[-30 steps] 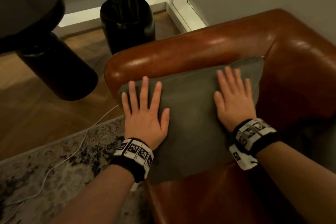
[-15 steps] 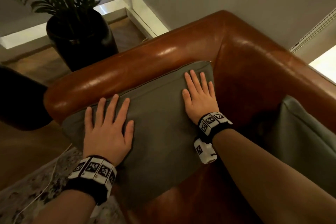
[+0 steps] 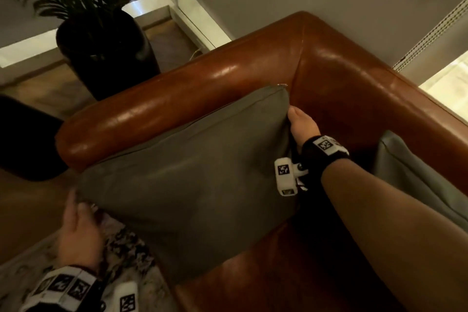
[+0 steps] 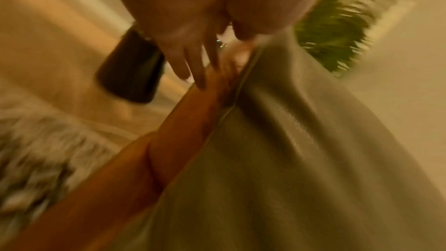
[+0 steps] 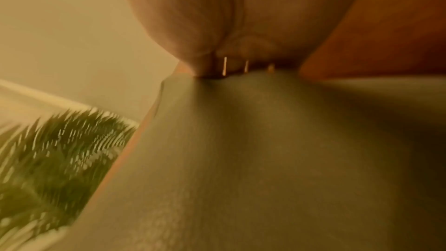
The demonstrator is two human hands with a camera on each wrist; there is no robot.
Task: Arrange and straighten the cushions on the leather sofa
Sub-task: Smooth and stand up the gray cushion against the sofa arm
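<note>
Head view: right hand [image 3: 302,125] pinches the grey cushion [image 3: 192,172] edge, left hand [image 3: 78,230] grip indeterminate; second cushion [image 3: 410,175] remains unstraightened.

You are looking down at the brown leather sofa [image 3: 336,88], which is carrying a grey cushion [image 3: 192,180] that is leaning against the armrest [image 3: 162,109] in the corner. A second grey cushion [image 3: 415,180] is lying further along the seat against the backrest. The sofa is standing on a wooden floor [image 3: 27,200], with a patterned rug [image 3: 131,248] lying beside it.
</note>
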